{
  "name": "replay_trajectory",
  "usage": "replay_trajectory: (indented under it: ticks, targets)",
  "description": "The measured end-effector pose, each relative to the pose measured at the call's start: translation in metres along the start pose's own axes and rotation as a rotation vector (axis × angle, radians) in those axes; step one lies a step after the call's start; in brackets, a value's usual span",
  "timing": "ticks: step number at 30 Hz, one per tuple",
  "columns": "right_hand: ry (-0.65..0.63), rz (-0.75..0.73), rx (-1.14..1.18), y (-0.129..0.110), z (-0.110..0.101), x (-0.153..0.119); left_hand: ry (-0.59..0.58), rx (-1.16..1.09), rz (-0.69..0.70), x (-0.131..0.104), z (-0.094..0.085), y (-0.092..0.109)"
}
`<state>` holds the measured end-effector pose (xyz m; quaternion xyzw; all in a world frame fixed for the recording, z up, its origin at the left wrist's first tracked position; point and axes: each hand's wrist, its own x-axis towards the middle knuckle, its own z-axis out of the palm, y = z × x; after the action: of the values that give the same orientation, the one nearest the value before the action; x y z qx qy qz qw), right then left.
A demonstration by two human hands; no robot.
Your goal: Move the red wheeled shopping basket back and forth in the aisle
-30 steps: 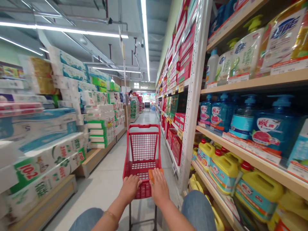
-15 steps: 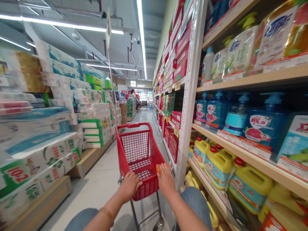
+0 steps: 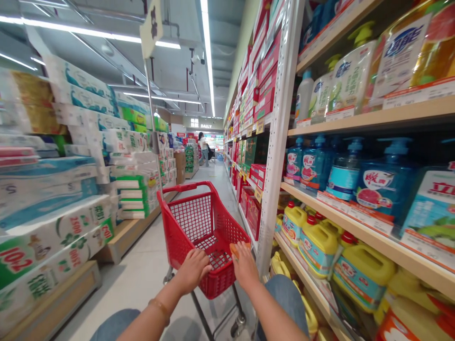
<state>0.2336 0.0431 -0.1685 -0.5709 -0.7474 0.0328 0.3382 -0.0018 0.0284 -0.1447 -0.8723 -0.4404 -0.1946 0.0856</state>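
Observation:
A red plastic shopping cart (image 3: pixel 227 213) on metal legs stands in front of me, its basket showing nothing inside. My left hand (image 3: pixel 195 270) rests on the near rim of the cart, its fingers curled over the edge. At the cart's near right corner, my right hand (image 3: pixel 244 265) presses an orange item (image 3: pixel 234 249) against the rim; most of that item is hidden under the fingers. A pole with a cream bear-print sign (image 3: pixel 151 29) rises at the cart's left side.
Shelves of blue pump bottles (image 3: pixel 380 177) and yellow jugs (image 3: pixel 318 241) line the right, behind a white upright (image 3: pixel 279 118). Paper packs (image 3: pixel 71 227) are stacked on low platforms at left. A person (image 3: pixel 204 148) stands far down the aisle.
The cart has turned, its far end and sign pole shifting left. Both hands stay at its near rim. The distant person now shows more fully, standing.

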Motion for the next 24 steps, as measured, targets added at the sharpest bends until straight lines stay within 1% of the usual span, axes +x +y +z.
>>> replay_trajectory:
  ticks: [2,3,6,7,9,11,13,15,16,17,19,22,24]
  targets:
    - [0.013,0.033,0.007,-0.008,0.004,-0.002,0.008,0.0,-0.012,0.003,0.006,0.002]
    - [0.015,0.026,0.016,-0.014,0.007,-0.006,0.011,0.001,-0.019,0.004,0.01,0.005]
    - [-0.002,-0.084,0.061,-0.029,0.014,-0.021,0.016,0.017,-0.044,0.005,0.017,0.016]
    - [-0.01,-0.125,0.075,-0.03,0.015,-0.025,0.02,0.024,-0.05,0.005,0.018,0.019]
    - [-0.018,-0.167,0.089,-0.025,0.012,-0.028,0.026,0.028,-0.048,0.005,0.017,0.022]
    - [-0.008,-0.146,0.084,-0.013,0.007,-0.023,0.029,0.016,-0.038,0.006,0.016,0.018]
    - [0.008,-0.099,0.076,-0.001,0.001,-0.014,0.049,0.008,-0.044,0.006,0.015,0.008]
    - [0.013,-0.052,0.072,0.005,-0.001,-0.006,0.092,0.019,-0.068,0.007,0.018,-0.004]
    - [0.012,-0.026,0.07,0.003,-0.001,-0.004,0.112,0.03,-0.078,0.009,0.02,-0.008]
    - [0.009,0.002,0.069,-0.001,0.0,-0.002,0.123,0.044,-0.095,0.011,0.023,-0.011]
    - [-0.004,0.043,0.069,-0.017,0.007,-0.004,0.125,0.076,-0.128,0.016,0.028,-0.011]
    - [-0.01,0.031,0.076,-0.046,0.017,-0.012,0.108,0.12,-0.177,0.024,0.034,-0.001]
    - [-0.01,0.017,0.071,-0.055,0.02,-0.017,0.095,0.129,-0.177,0.027,0.033,0.003]
